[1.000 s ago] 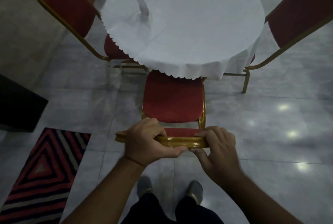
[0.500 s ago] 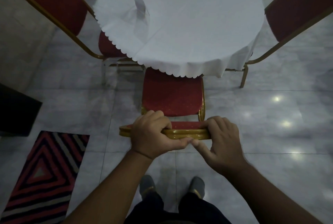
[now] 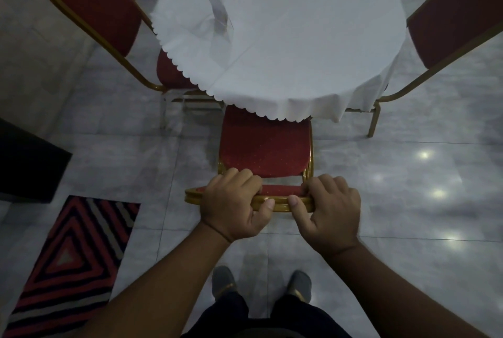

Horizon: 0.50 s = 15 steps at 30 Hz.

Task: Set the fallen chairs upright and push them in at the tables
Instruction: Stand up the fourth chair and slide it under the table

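Observation:
A red-cushioned chair with a gold frame (image 3: 265, 147) stands upright in front of me, the front of its seat tucked under the white cloth of the round table (image 3: 299, 46). My left hand (image 3: 234, 205) and my right hand (image 3: 328, 208) both grip the gold top rail of its backrest, thumbs on the near side. Two more red chairs stand upright at the table, one at the left (image 3: 92, 8) and one at the right (image 3: 457, 11).
A clear card stand (image 3: 217, 8) sits on the tablecloth. A red, black and grey striped rug (image 3: 70, 258) lies on the tiled floor at lower left, with a dark box (image 3: 27, 163) beyond it. My feet (image 3: 261, 282) stand just behind the chair.
The chair has slid forward, more of its seat now under the tablecloth edge. Both hands keep their grip on the backrest rail.

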{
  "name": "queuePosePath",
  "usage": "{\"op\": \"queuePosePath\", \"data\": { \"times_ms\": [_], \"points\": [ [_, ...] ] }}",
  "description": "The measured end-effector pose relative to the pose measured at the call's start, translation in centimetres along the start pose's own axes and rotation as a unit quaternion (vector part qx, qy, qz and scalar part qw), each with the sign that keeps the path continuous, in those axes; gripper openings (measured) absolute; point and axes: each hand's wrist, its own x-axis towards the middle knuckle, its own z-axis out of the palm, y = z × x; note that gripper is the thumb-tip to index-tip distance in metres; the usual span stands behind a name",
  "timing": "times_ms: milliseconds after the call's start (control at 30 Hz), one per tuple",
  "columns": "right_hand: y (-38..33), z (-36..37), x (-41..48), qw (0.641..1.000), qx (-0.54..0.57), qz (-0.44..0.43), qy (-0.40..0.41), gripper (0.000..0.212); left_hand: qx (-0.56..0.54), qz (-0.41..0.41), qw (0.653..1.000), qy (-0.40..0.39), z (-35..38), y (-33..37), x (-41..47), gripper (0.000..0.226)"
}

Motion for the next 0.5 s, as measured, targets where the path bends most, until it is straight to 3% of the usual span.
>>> {"op": "queuePosePath", "data": {
  "times_ms": [500],
  "points": [
    [0.2,1.1,0.5,1.000,-0.012,-0.016,0.002,0.042,0.027,-0.055,0.998,-0.011,0.0,-0.3,0.3,0.039]
  ]
}}
